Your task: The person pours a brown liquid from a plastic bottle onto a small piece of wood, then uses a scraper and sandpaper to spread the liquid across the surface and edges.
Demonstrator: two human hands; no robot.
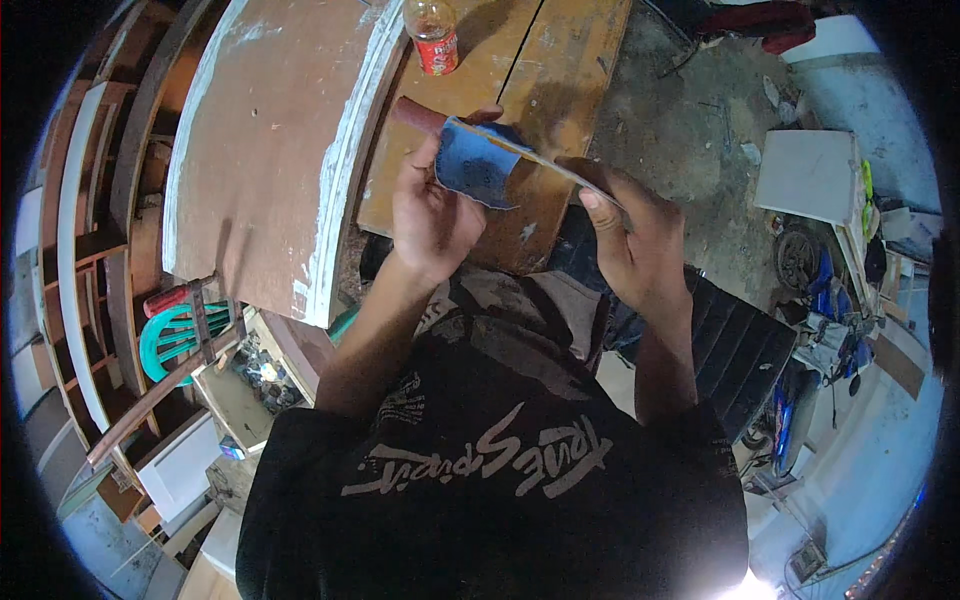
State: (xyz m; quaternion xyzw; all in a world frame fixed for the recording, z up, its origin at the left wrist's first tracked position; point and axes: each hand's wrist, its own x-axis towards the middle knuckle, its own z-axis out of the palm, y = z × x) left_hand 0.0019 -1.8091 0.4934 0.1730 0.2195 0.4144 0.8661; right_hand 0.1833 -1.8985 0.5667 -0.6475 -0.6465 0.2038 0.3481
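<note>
A piece of what looks like sandpaper (478, 168), blue on one face, curls above the wooden table. A reddish-brown rolled part (418, 114) sticks out at its far left. My left hand (436, 212) holds the sheet from below and behind, palm turned up, some fingers hidden behind it. Between the thumb and fingers of my right hand (640, 228) is a thin, flat strip (562, 172). It slants up to the left, and its far end lies along the sheet's upper edge. Whether the strip is wood or metal I cannot tell.
A bottle (435, 45) with a red label stands on the yellowish-brown table (570, 60). A large wooden panel (275, 140) with white-smeared edges lies at left. Beyond it are stacked wooden frames (130, 150) and a green round object (165, 340). At right stands a white-topped table (805, 175).
</note>
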